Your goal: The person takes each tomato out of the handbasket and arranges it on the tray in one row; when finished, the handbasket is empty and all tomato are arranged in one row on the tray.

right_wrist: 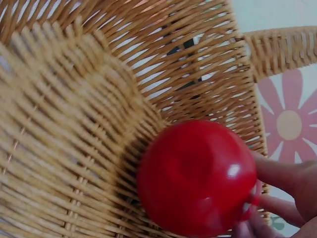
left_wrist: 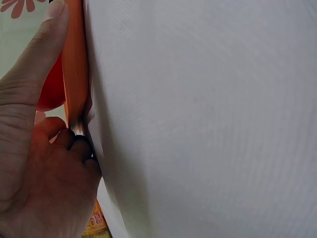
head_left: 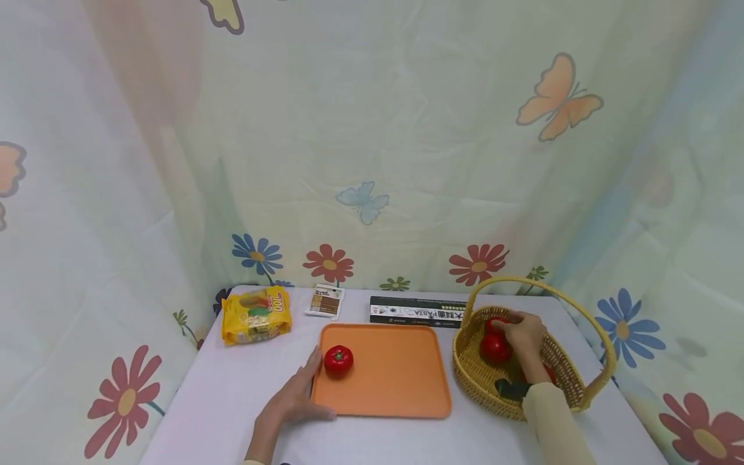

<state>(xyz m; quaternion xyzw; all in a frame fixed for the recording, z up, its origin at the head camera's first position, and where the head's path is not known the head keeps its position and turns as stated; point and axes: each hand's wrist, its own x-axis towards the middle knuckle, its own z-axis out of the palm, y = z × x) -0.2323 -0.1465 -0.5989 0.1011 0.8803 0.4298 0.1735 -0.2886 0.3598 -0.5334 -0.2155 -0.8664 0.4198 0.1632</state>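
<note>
My left hand [head_left: 294,395] rests at the near left corner of an orange tray [head_left: 395,371], fingers along its left side and thumb along the near edge. In the left wrist view the thumb [left_wrist: 42,47] touches the tray rim [left_wrist: 75,69]. A red tomato [head_left: 338,361] with a green top sits at the tray's left. Inside a wicker basket [head_left: 473,381] at the right, my right hand [head_left: 523,332] holds a red tomato [head_left: 496,323]. Beside it lies another red round fruit [head_left: 494,349]. In the right wrist view, a large red fruit [right_wrist: 195,178] partly hides the fingertips.
The basket's tall handle [head_left: 604,349] arches over the right arm. More red [head_left: 549,373] shows under the right wrist. Behind the tray lie a pasta box [head_left: 415,312] and a small white-brown packet [head_left: 325,301]. A yellow package [head_left: 256,316] stands at the back left. Patterned curtains surround the table.
</note>
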